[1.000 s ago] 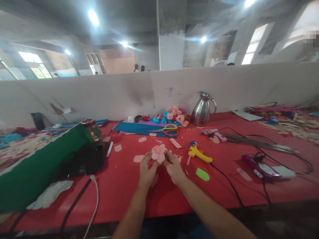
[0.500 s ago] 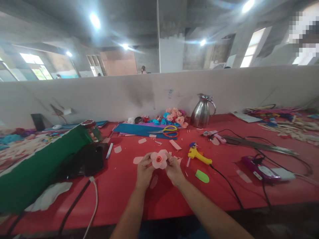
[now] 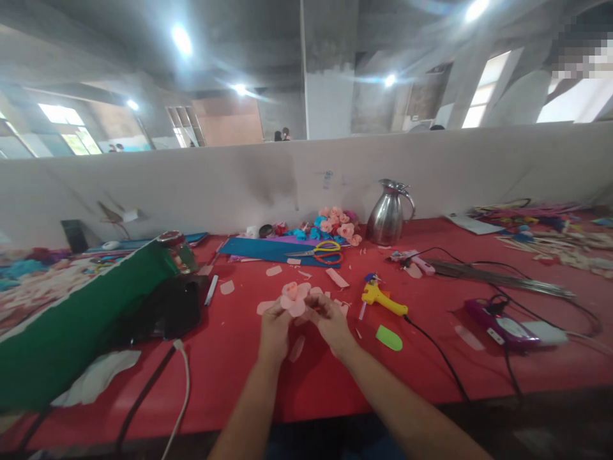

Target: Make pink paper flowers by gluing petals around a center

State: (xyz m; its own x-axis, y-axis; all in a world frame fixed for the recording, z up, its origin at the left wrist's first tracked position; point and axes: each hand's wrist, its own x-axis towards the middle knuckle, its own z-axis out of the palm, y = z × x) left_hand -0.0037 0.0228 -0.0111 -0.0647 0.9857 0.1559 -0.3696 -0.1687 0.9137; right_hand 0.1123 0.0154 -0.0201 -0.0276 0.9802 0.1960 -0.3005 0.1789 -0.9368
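A pink artificial flower (image 3: 295, 298) with rounded petals is held above the red table (image 3: 215, 377), tilted to the left. My left hand (image 3: 275, 326) is closed on it from the left and below. At its right side is my right hand (image 3: 329, 319), with thumb and fingers pinched against the lower petals or base; the exact contact is hidden. Loose pink petals (image 3: 297, 348) lie under and around both hands. To the right rests a yellow glue gun (image 3: 385, 299), and near it a light green oval piece (image 3: 389, 338).
Scissors (image 3: 327, 252) lie on blue sheets (image 3: 258, 249) toward the back, near a cluster of finished flowers (image 3: 338, 223). A steel jug (image 3: 387, 214) stands by the partition. On the right sits a purple power strip (image 3: 502, 326) with cables; a green box (image 3: 90, 313) is at left.
The flower has turned from facing me to leaning left and up, shifting slightly left. My right hand's fingers have moved inward beneath its petals.
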